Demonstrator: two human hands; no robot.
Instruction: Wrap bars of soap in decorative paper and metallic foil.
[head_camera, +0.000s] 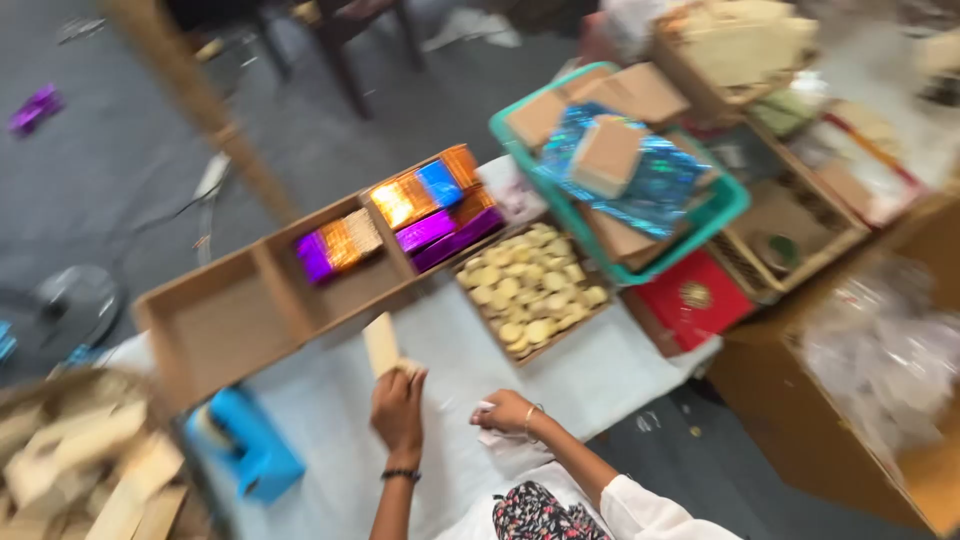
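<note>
Left hand (398, 405): closed around the lower end of a thin cardboard strip (381, 343).
Right hand (505, 412): fingers curled, pressing the white sheet (600, 375) on the counter.
Handling: the strip looks light and stiff but bendable; best gripped near an end.

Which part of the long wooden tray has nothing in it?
The compartment at the left end of the wooden tray shows only bare wood. The middle one holds a purple-and-gold packet, and the right one holds shiny orange, blue and purple packets.

- left hand (398, 405): bare forearm, just a dark beaded bracelet (400, 475) on the wrist
- right hand (505, 410): thin metal bangle (528, 420), loose white sleeve (650, 515) further up
- floral print fabric (530, 512) at the lap
</note>
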